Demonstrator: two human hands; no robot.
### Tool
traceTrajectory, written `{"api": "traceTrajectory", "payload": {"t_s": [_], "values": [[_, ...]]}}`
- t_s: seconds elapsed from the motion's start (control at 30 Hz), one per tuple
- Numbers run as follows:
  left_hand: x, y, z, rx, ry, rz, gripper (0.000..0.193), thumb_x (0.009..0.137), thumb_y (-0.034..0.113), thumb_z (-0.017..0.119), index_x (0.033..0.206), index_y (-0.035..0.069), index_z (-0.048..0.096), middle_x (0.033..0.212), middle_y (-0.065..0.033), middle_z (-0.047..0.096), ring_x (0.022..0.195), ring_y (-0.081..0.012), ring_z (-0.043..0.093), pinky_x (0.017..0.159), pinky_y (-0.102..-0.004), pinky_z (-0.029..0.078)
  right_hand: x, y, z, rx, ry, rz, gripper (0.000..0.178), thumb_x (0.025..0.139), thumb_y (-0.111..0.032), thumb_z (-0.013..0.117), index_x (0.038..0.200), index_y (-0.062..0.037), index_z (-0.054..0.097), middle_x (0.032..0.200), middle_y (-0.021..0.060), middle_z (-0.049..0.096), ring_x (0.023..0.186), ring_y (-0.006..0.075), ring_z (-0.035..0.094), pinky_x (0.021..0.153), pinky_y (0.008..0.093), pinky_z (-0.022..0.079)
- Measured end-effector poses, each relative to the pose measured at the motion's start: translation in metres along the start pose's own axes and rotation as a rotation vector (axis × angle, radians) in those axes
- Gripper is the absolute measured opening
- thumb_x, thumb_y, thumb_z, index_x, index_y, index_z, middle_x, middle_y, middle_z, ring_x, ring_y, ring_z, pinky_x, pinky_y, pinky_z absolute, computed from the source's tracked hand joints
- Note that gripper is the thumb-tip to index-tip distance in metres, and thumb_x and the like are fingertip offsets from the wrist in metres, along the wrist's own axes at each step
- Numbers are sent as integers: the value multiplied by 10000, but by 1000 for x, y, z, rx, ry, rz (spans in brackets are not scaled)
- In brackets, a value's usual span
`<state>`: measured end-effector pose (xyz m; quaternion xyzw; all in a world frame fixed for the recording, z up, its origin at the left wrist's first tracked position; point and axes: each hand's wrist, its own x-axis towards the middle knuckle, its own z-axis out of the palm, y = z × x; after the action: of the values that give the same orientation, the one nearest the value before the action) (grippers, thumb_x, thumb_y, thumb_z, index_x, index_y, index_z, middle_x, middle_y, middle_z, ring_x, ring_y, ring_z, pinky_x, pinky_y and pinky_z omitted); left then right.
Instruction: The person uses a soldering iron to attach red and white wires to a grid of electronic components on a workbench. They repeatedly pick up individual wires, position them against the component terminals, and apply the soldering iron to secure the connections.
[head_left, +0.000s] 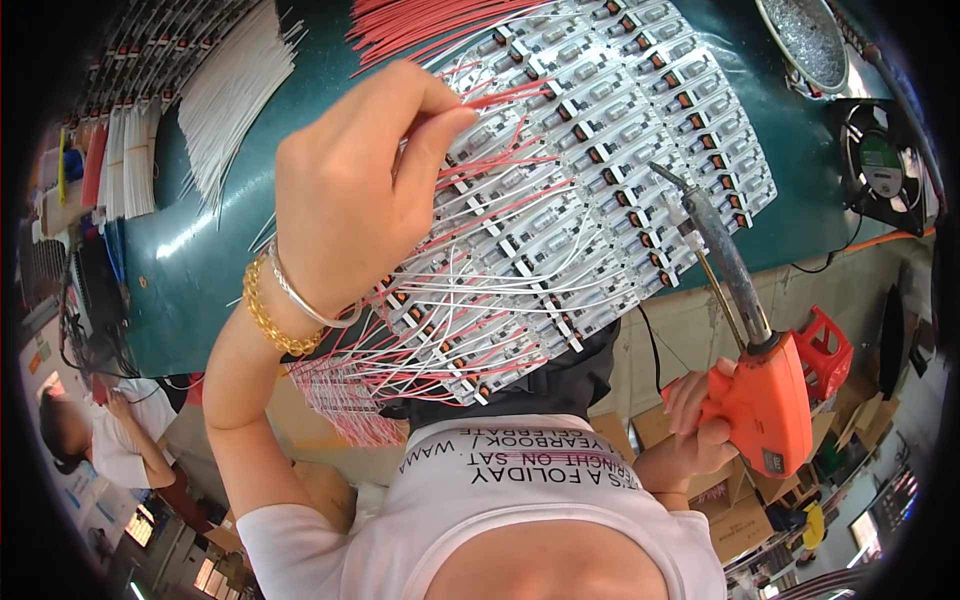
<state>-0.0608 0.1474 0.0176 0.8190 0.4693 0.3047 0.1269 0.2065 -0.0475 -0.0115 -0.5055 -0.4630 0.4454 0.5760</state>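
My left hand reaches over the work, thumb and forefinger pinched on red wires. Those wires run to a large sheet of linked silver modules, each with small black and orange parts. Many red and white wires trail from the modules on the left part of the sheet. My right hand grips the handle of an orange soldering gun. Its dark, bent tip hangs over the right part of the sheet; whether it touches a module, I cannot tell. Beside the barrel runs a thin brass-coloured tube.
Bundles of loose red wires and white wires lie on the green table. A round dish and a small black fan stand at the far right. Another person is at the lower left.
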Motion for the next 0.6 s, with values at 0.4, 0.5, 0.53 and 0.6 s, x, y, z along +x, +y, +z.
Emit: {"api": "traceTrajectory", "payload": {"t_s": [0.4, 0.5, 0.53, 0.6], "values": [[-33, 33, 18, -344, -129, -165, 97, 767, -36, 697, 733, 0, 613, 672, -50, 564, 542, -118, 491, 471, -237, 362, -8, -4, 1, -59, -49, 47, 686, 902, -479, 578, 1270, 83, 438, 522, -23, 459, 412, 97, 420, 470, 253, 380], [-31, 33, 24, -315, -131, -123, 94, 775, -32, 697, 751, 5, 614, 677, -50, 568, 552, -110, 513, 457, -230, 380, -12, -7, 1, -94, -31, 39, 667, 911, -475, 566, 1260, 80, 447, 515, -25, 459, 411, 97, 421, 471, 259, 384], [-31, 33, 24, -298, -126, -118, 91, 779, -30, 696, 760, 5, 614, 676, -49, 569, 556, -107, 518, 455, -227, 382, -12, -7, 1, -98, -32, 36, 660, 913, -473, 564, 1255, 79, 449, 513, -24, 459, 412, 97, 422, 470, 261, 385], [-33, 35, 23, -298, -93, -127, 84, 787, -27, 694, 785, 1, 614, 685, -49, 572, 563, -104, 526, 452, -226, 384, -13, -6, 2, -121, 24, 83, 655, 882, -497, 586, 1194, 62, 450, 526, -20, 462, 434, 100, 432, 478, 264, 387]]}}
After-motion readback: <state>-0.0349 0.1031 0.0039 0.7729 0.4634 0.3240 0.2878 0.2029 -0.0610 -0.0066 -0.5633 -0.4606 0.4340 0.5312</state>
